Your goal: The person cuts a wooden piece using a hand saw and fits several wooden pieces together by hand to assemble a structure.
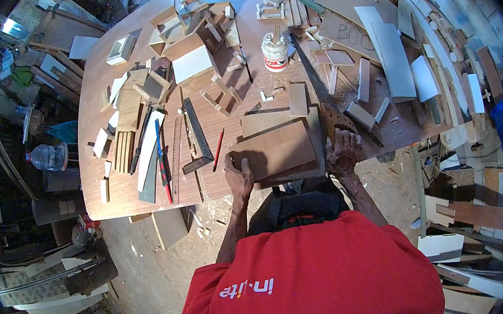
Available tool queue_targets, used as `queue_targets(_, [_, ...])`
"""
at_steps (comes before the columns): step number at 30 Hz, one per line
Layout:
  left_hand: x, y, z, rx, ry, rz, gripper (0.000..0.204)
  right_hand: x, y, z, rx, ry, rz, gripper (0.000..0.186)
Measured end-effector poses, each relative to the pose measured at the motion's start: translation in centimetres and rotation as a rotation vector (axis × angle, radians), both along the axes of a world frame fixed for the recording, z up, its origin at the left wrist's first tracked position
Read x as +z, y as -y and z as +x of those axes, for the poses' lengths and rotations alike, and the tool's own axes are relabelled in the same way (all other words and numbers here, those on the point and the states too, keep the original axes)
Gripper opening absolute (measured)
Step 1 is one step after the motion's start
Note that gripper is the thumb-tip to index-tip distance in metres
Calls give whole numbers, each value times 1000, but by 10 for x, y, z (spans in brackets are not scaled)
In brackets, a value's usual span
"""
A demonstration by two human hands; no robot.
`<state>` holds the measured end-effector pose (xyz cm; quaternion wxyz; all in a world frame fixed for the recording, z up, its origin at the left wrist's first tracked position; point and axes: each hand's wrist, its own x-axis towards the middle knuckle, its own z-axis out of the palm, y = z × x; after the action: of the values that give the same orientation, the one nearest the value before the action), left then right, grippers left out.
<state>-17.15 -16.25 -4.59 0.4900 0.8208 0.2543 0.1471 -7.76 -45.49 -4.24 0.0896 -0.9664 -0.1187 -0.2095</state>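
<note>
A flat brown wooden board (pixel 281 148) lies at the table's near edge, on top of other board pieces. My left hand (pixel 239 175) is closed on its left edge, with the thumb side up. To the right, a handsaw (pixel 311 68) lies with its dark blade pointing away from me. My right hand (pixel 343 150) is at its brown handle (pixel 337 120), fingers bent over the near part; their undersides are hidden. A small wooden strip (pixel 298 99) rests across the boards' far right corner. Left of the boards lie a red pencil (pixel 218 150) and a try square (pixel 197 138).
The wooden table (pixel 99 191) holds an open white glue tub (pixel 275 53), small wooden assemblies (pixel 192 59), a blue-and-red tool (pixel 162 160) and a ruler (pixel 176 159). Large panels (pixel 388 57) crowd the right. Offcuts surround the table; wood scraps litter the floor (pixel 146 260).
</note>
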Motion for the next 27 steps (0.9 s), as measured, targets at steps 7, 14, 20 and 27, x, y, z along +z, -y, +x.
queue_targets(7, [-14, -4, 2, 11, 12, 32, 49, 5, -1, 8, 0, -172, 48, 48])
queue_targets(14, [8, 7, 2, 46, -11, -29, 39, 3, 12, 14, 118, -342, 88, 55])
queue_targets(20, [22, 10, 8, 17, -14, -24, 33, 8, 20, 29, 219, -453, 145, 51])
queue_targets(27, [15, 12, 7, 105, -73, -23, 35, 3, 20, 32, 233, -423, 147, 44])
